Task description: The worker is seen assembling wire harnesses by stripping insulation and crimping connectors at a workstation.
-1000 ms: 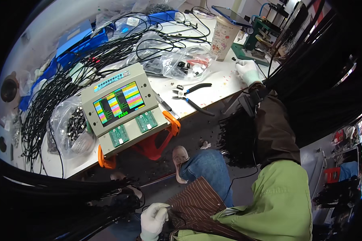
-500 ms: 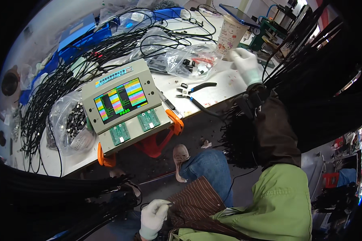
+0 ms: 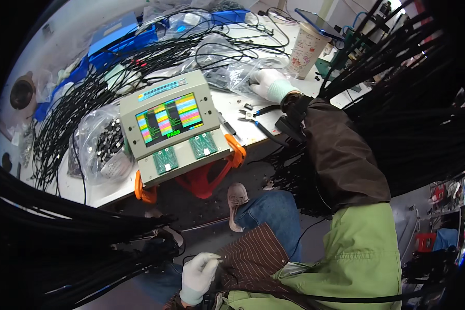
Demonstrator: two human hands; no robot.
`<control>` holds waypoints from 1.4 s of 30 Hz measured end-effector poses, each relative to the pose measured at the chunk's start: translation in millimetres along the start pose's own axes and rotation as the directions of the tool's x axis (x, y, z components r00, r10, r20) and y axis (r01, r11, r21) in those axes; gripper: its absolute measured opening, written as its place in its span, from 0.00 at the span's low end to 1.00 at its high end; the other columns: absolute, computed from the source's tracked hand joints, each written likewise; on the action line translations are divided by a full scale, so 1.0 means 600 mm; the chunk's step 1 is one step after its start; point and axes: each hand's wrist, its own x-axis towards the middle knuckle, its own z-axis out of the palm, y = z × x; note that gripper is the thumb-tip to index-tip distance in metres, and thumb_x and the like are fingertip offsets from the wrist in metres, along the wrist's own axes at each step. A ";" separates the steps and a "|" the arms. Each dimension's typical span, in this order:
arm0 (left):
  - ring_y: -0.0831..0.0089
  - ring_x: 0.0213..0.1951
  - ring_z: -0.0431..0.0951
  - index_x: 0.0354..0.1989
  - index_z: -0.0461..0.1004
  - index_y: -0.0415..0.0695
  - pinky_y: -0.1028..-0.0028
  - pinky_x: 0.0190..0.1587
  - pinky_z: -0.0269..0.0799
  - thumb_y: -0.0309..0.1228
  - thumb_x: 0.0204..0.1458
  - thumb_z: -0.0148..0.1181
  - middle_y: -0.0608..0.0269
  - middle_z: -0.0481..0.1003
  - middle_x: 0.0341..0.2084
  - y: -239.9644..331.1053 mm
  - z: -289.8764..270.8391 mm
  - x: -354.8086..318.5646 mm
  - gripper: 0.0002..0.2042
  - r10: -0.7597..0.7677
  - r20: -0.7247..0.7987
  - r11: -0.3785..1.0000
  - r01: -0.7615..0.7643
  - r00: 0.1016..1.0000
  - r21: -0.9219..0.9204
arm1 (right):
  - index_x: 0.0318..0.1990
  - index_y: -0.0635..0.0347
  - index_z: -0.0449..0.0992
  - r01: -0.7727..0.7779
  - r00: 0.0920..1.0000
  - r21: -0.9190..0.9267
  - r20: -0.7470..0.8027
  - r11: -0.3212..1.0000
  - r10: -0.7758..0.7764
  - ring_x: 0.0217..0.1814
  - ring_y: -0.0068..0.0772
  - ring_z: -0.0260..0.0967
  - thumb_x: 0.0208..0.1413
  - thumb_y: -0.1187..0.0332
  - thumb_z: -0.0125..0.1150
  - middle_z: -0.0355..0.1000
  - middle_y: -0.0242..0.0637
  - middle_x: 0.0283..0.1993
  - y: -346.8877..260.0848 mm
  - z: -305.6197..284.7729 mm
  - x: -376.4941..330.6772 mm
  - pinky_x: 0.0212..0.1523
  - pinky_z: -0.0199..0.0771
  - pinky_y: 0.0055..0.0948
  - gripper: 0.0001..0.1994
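Your right arm [image 3: 349, 155] reaches out and crosses the near edge of the worktop [image 3: 245, 129]; your right hand [image 3: 270, 86], in a white glove, is over the worktop, back upward, wrist bent so the partly hidden fingers point left. Your gloved left hand [image 3: 199, 278] is on your side of the worktop, well apart from it, fingers curled, thumb and forefinger tips together.

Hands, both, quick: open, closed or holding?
Left hand: closed in a pinch; anything held is too small to tell.
Right hand: at the plastic bag; grip cannot be told.
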 end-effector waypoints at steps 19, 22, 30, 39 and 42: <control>0.75 0.18 0.74 0.26 0.76 0.39 0.80 0.22 0.68 0.20 0.39 0.60 0.62 0.74 0.17 0.072 0.005 -0.029 0.04 0.747 -0.192 0.660 -0.673 0.637 0.334 | 0.38 0.70 0.68 -0.294 0.880 0.950 0.311 0.102 -0.360 0.16 0.29 0.67 0.48 0.79 0.51 0.70 0.41 0.24 -0.247 0.005 -0.411 0.18 0.68 0.21 0.09; 0.73 0.18 0.74 0.27 0.75 0.39 0.79 0.22 0.68 0.20 0.39 0.60 0.62 0.74 0.17 0.080 0.005 -0.043 0.05 0.745 -0.114 0.645 -0.665 0.658 0.377 | 0.38 0.72 0.68 -0.437 0.832 0.893 0.357 -0.104 -0.424 0.18 0.31 0.69 0.49 0.78 0.53 0.71 0.44 0.27 -0.252 0.024 -0.440 0.21 0.71 0.24 0.09; 0.73 0.19 0.75 0.29 0.75 0.39 0.78 0.23 0.69 0.21 0.40 0.60 0.61 0.75 0.19 0.088 0.018 -0.053 0.06 0.709 -0.185 0.695 -0.629 0.681 0.347 | 0.40 0.72 0.68 -0.432 0.824 0.867 0.269 -0.247 -0.498 0.22 0.33 0.71 0.51 0.78 0.52 0.71 0.47 0.31 -0.249 0.047 -0.457 0.26 0.73 0.28 0.09; 0.74 0.19 0.76 0.27 0.75 0.38 0.79 0.22 0.70 0.20 0.39 0.60 0.59 0.75 0.18 0.100 0.009 -0.062 0.04 0.701 -0.127 0.689 -0.620 0.702 0.376 | 0.40 0.72 0.68 -0.434 0.821 0.860 0.256 -0.266 -0.510 0.22 0.33 0.71 0.50 0.77 0.53 0.71 0.48 0.33 -0.253 0.055 -0.461 0.26 0.73 0.26 0.10; 0.74 0.19 0.76 0.26 0.75 0.37 0.79 0.23 0.70 0.20 0.39 0.60 0.59 0.75 0.18 0.100 0.013 -0.063 0.04 0.675 -0.158 0.724 -0.606 0.721 0.329 | 0.37 0.72 0.70 -0.407 0.837 0.853 0.204 -0.327 -0.508 0.22 0.32 0.71 0.49 0.77 0.54 0.72 0.47 0.31 -0.251 0.062 -0.463 0.26 0.73 0.25 0.08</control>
